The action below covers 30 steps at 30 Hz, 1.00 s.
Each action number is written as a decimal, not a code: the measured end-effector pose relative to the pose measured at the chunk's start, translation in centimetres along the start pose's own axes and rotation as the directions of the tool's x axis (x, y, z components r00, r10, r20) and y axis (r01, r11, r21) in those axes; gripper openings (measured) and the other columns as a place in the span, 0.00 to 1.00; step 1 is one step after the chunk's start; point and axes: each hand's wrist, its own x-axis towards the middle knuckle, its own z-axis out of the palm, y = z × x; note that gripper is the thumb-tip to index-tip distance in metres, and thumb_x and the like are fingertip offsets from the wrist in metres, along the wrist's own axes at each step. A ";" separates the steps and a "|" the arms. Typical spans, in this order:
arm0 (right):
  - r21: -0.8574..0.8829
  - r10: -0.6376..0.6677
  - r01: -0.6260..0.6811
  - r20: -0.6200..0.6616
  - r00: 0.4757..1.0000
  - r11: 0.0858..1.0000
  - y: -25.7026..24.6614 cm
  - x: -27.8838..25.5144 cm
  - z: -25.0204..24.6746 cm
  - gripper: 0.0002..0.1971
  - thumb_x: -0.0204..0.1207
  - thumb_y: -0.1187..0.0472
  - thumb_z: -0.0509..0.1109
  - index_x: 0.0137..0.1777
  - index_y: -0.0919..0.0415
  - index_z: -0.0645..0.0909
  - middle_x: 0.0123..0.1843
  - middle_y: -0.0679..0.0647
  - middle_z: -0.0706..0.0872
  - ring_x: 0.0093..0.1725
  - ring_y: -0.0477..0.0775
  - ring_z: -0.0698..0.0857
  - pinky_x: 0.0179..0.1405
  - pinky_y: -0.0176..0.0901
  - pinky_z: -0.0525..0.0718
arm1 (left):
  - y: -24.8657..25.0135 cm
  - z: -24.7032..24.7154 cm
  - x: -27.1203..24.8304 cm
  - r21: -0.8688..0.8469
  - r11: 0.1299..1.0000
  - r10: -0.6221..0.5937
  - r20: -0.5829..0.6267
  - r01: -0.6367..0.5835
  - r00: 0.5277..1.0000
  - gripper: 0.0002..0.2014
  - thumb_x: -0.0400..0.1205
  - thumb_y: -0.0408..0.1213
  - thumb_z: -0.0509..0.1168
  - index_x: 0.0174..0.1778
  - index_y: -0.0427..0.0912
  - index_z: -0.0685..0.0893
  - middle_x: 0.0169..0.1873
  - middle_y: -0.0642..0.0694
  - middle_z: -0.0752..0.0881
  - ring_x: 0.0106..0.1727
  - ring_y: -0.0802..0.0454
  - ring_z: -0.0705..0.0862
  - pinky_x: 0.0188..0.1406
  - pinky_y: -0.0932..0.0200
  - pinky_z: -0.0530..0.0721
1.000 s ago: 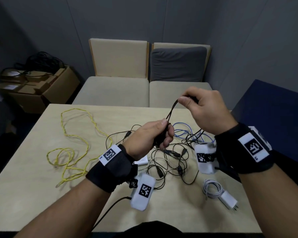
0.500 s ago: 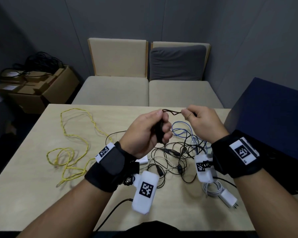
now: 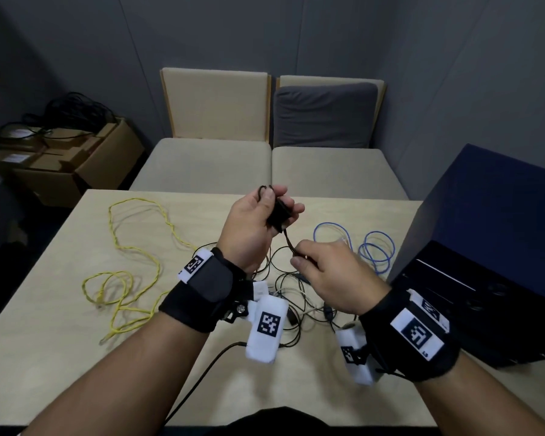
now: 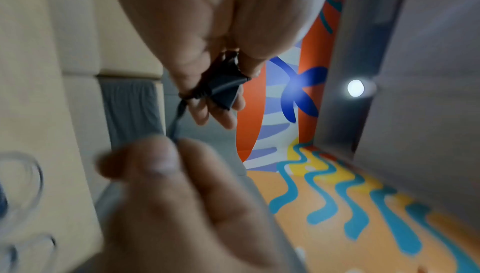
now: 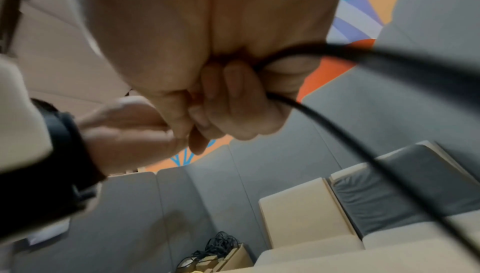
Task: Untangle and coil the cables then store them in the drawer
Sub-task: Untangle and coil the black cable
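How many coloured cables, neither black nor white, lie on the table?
2: a yellow cable on the table's left side, a blue cable on its right. Others may be hidden.

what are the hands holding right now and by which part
Both hold the black cable: the left hand grips its wound bundle, the right hand pinches the loose strand just below it.

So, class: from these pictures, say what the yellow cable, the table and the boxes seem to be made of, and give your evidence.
The yellow cable looks like plastic-sheathed wire, matt; its ropey, ridged outline suggests twisted strands. The table is pale wood or wood-look laminate, smooth with a faint sheen; which one cannot be told. The boxes are probably brown cardboard, matt, with folded flaps.
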 end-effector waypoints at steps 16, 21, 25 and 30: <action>-0.214 -0.142 0.124 -0.070 0.987 0.969 -0.9 1.7 -5.9 0.11 0.77 0.44 0.68 0.39 0.49 0.78 0.33 0.42 0.78 0.40 0.47 0.77 0.41 0.56 0.83 | 0.7 -1.7 -0.7 0.523 0.852 -0.234 0.322 0.034 0.917 0.16 0.88 0.36 0.52 0.38 0.38 0.78 0.28 0.42 0.77 0.28 0.48 0.80 0.27 0.66 0.77; -0.194 -0.228 0.199 -0.141 0.963 0.961 -1.0 2.7 -7.0 0.13 0.75 0.44 0.71 0.39 0.53 0.80 0.31 0.41 0.75 0.35 0.46 0.76 0.37 0.48 0.78 | 1.2 -1.0 -1.7 0.479 0.873 -0.301 0.369 0.097 0.879 0.15 0.86 0.39 0.56 0.39 0.35 0.78 0.24 0.44 0.81 0.26 0.51 0.81 0.28 0.66 0.78; -0.100 -0.273 0.256 -0.217 0.937 0.961 -0.3 3.2 -6.9 0.15 0.73 0.44 0.73 0.37 0.55 0.80 0.30 0.40 0.74 0.33 0.37 0.74 0.33 0.36 0.71 | 1.9 -0.7 -1.9 0.425 0.894 -0.324 0.395 0.143 0.860 0.15 0.80 0.43 0.57 0.42 0.32 0.79 0.25 0.43 0.81 0.28 0.49 0.83 0.31 0.62 0.81; -0.032 -0.296 0.299 -0.273 0.915 0.954 0.0 3.5 -6.7 0.14 0.71 0.44 0.71 0.37 0.56 0.80 0.31 0.44 0.78 0.33 0.40 0.75 0.34 0.38 0.73 | 2.0 -0.2 -2.3 0.424 0.892 -0.362 0.457 0.158 0.813 0.04 0.77 0.33 0.63 0.43 0.36 0.76 0.29 0.47 0.78 0.32 0.52 0.82 0.34 0.61 0.83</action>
